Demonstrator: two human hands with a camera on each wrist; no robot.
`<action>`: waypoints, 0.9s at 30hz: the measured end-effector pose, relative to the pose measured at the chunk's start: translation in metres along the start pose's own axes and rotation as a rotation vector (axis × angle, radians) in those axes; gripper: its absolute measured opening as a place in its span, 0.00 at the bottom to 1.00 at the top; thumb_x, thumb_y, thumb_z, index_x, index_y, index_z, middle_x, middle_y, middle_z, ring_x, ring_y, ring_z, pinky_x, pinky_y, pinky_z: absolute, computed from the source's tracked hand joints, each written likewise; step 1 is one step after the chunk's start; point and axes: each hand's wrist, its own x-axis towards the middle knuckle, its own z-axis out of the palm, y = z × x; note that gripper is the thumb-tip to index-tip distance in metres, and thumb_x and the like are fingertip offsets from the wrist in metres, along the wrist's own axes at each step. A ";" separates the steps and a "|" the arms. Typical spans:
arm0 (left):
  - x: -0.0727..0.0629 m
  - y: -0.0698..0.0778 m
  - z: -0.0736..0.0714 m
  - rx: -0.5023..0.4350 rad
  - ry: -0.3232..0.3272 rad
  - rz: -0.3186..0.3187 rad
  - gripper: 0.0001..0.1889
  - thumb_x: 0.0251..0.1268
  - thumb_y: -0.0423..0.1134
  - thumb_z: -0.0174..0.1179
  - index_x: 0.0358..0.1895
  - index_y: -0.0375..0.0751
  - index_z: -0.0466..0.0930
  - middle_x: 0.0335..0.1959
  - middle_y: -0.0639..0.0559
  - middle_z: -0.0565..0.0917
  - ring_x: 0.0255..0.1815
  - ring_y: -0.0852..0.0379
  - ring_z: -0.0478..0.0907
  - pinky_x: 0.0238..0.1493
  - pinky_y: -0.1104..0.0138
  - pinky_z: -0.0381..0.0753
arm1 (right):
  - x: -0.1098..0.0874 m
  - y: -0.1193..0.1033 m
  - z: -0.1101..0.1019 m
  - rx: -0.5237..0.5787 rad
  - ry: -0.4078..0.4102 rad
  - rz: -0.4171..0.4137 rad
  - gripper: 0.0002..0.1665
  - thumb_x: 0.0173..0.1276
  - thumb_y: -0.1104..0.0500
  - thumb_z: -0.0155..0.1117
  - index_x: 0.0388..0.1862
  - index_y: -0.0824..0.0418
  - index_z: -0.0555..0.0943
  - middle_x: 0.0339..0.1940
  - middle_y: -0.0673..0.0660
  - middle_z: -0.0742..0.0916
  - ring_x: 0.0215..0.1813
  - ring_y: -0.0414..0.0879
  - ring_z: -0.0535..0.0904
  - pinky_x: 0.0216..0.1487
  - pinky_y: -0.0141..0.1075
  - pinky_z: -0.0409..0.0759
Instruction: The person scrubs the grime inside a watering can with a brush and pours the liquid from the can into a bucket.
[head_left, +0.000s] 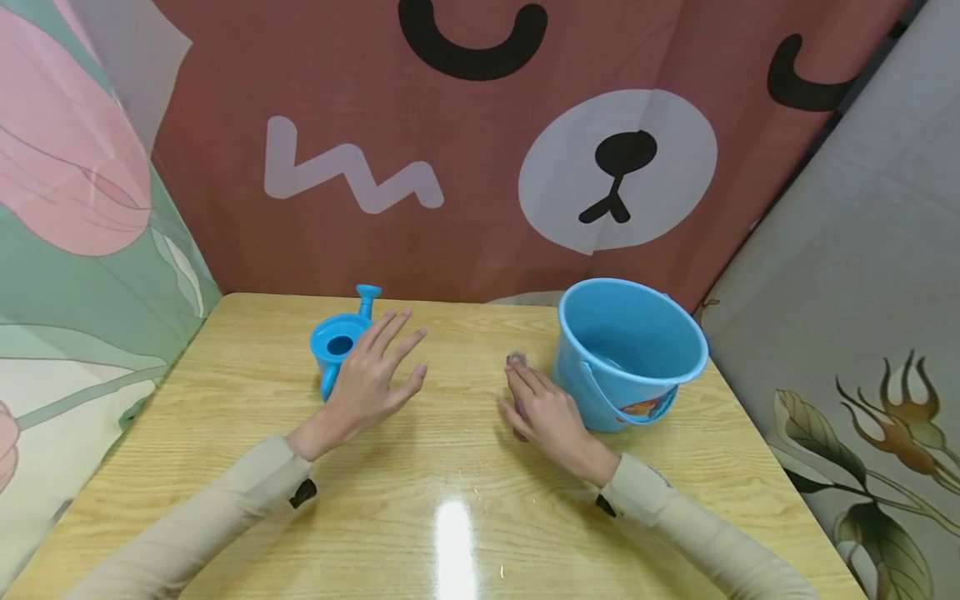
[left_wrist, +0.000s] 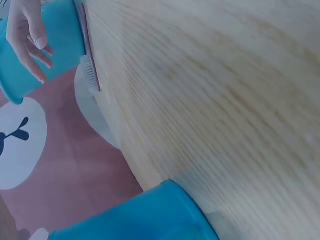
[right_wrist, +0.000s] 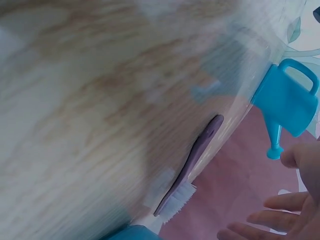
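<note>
1. Brush (right_wrist: 192, 161), one, purple with pale bristles (right_wrist: 176, 201). Lies on the worktop (head_left: 450, 392), bristles up, just beside the bucket on its left. Bristle end towards the wall, handle towards the person.

2. Right hand (head_left: 551, 421), over the brush, palm down. Fingers loose and apart, nothing gripped; the right wrist view shows a gap above the brush. Reaching or letting go: cannot tell.

3. Left hand (head_left: 367, 375), fingers spread, holding nothing. In front of the watering can (right_wrist: 290, 105); contact cannot be told.

4. Bucket (head_left: 626, 329), blue, upright. Leaves little room for knuckles; the right hand would best work from the brush's left side.

5. Handling note, by judgement: the handle is slim and low, so a thumb-and-fingertip pinch mid-handle suits better than a full fist. Keep clear of the bristles.

6. Caution, by judgement: a sideways nudge could slide the brush against the bucket; straight up or down is safer.
</note>
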 end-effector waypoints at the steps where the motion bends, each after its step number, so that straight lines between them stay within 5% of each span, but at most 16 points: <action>1: 0.000 0.000 0.000 -0.002 0.004 0.003 0.25 0.74 0.53 0.49 0.62 0.39 0.78 0.69 0.37 0.71 0.70 0.36 0.66 0.65 0.42 0.68 | 0.000 0.000 0.000 -0.002 0.006 -0.002 0.31 0.69 0.51 0.66 0.65 0.67 0.76 0.67 0.64 0.77 0.60 0.60 0.78 0.50 0.50 0.83; 27: 0.002 -0.004 -0.007 -0.009 0.032 0.039 0.24 0.75 0.51 0.48 0.60 0.37 0.79 0.65 0.34 0.74 0.68 0.37 0.68 0.63 0.44 0.72 | -0.001 -0.002 0.001 -0.035 -0.033 0.077 0.23 0.67 0.55 0.69 0.56 0.67 0.81 0.57 0.66 0.82 0.51 0.60 0.83 0.37 0.49 0.86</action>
